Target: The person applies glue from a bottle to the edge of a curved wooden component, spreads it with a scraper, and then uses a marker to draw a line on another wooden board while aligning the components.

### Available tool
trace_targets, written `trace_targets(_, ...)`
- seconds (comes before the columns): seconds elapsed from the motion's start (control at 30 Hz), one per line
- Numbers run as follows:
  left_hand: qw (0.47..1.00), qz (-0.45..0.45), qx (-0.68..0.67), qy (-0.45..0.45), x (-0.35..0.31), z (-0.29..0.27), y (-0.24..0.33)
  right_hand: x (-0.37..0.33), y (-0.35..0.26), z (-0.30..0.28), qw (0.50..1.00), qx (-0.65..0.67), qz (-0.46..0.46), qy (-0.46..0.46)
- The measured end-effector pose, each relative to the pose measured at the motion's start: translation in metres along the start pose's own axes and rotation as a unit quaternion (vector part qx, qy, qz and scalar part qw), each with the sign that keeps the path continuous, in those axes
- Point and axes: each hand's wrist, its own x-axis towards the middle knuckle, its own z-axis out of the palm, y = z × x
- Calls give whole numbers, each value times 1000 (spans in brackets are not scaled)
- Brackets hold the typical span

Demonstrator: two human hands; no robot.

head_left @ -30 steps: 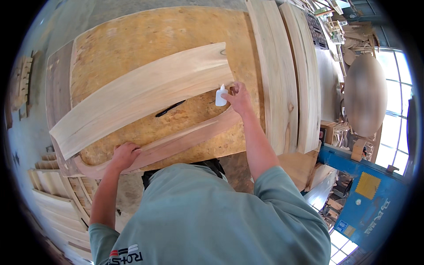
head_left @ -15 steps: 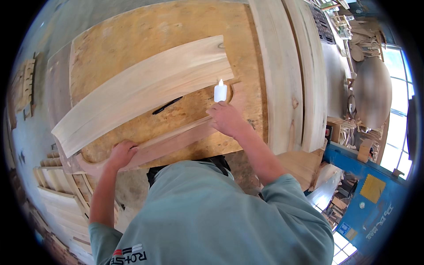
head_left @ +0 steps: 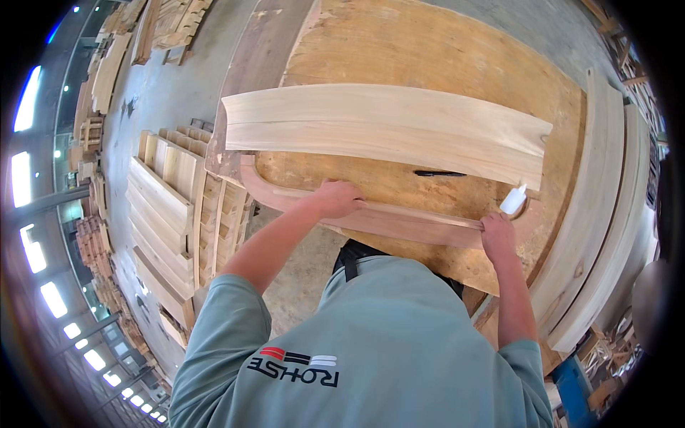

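Your curved wooden rail [head_left: 421,231] lies along the near edge of the worktop [head_left: 428,60], directly under both hands, its ends bending away from you. A thin wooden strip [head_left: 421,215] runs along its straight middle. Your left hand [head_left: 339,198] lies across strip and rail left of their middle, fingers bent over them; you cannot tell from here whether it clamps them. Your right hand [head_left: 498,232] is closed on the strip's right end, fingers and thumb together around it. Just beyond that hand, the white squeeze bottle [head_left: 513,199] is near the rail's right bend. Past the rail, a black pen [head_left: 440,173] lies beside the wide pale board [head_left: 385,127].
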Motion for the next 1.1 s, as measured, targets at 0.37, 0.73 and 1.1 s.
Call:
trace_targets(0.37, 999, 41, 11, -10, 8, 7, -9, 0, 1, 4, 1000, 5, 10, -5)
trace_targets(0.73, 997, 49, -54, 39, 1, -3, 6, -6, 5, 8, 998, -29, 30, -38)
trace_targets(1.1, 997, 61, -45, 33, 3, -8, 9, -14, 59, -66, 846, 346, 387, 120)
